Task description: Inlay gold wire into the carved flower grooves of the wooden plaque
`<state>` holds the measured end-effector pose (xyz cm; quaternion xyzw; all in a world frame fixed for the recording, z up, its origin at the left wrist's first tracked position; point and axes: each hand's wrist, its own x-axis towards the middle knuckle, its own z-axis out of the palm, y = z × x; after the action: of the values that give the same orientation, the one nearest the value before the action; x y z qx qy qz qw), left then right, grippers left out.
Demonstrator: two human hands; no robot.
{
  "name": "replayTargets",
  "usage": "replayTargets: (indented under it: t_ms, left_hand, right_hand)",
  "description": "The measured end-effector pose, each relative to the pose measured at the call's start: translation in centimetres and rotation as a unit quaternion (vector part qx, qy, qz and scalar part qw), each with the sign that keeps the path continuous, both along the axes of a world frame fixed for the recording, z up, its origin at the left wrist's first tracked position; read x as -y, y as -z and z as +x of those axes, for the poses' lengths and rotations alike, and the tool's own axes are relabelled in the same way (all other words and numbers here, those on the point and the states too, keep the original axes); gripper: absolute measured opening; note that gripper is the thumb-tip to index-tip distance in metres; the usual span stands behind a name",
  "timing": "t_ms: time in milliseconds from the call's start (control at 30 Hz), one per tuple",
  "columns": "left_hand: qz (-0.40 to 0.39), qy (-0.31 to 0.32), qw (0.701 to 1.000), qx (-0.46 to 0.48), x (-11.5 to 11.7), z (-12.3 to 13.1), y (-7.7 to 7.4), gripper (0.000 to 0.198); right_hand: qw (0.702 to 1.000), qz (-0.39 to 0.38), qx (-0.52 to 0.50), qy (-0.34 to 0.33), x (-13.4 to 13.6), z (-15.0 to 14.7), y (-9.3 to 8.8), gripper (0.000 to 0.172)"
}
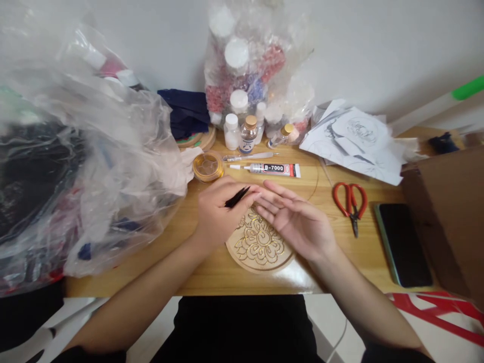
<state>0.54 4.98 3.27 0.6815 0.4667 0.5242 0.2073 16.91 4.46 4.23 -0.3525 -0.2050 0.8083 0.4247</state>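
Observation:
Black slim tweezers (pixel 237 197) lie in my left hand (pixel 215 212), tucked between thumb and forefinger. The left thumb and fingertip pinch together at the fingertips of my right hand (pixel 308 227); whatever is between them is too small to make out. My right hand is palm up, its fingers stretched out and a little spread. Beneath both hands rests a round wooden disc (pixel 260 262) with a flower pattern outlined in gold wire; its upper part is hidden by the hands. A spool of gold wire (pixel 208 167) sits just beyond my left hand.
Behind the hands lie a B-7000 glue tube (pixel 274 169) and a pen (pixel 251 157), with small bottles (pixel 247 135) behind them. To the right are red-handled pliers (pixel 351 204), a phone (pixel 404 244), paper sketches (pixel 355 133) and a cardboard box (pixel 446 201). Plastic bags (pixel 124 201) crowd the left.

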Motion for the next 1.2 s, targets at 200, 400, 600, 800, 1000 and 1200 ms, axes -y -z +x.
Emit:
replayTargets:
  t_ms: [200,400,600,800,1000,1200]
  left_hand:
    - [0.026,0.01,0.999,-0.035,-0.06,-0.31,-0.08,0.009]
    - [-0.022,0.043,0.999,-0.02,-0.51,-0.78,-0.11,0.009]
    - [-0.036,0.052,0.997,-0.04,-0.7,-0.94,-0.23,0.013]
    - [-0.052,0.04,0.997,-0.034,-0.61,-0.67,0.14,0.013]
    - [-0.1,0.013,0.994,0.039,-0.72,-0.4,0.46,0.014]
    - [-0.227,0.081,0.95,0.2,-0.94,-0.37,0.55,0.022]
  right_hand:
    - [1.0,-0.007,-0.003,0.0,0.07,-0.05,-0.16,0.029]
    - [1.0,0.02,0.014,0.008,0.21,-0.06,-0.28,0.03]
    - [0.999,0.033,0.036,0.012,0.22,-0.04,-0.46,0.03]
    - [0.998,0.039,0.04,0.004,0.12,0.01,-0.56,0.03]
    - [0.998,0.042,0.044,0.013,0.06,0.25,-0.68,0.029]
    - [0.999,0.028,0.026,0.006,-0.22,0.45,-0.37,0.025]
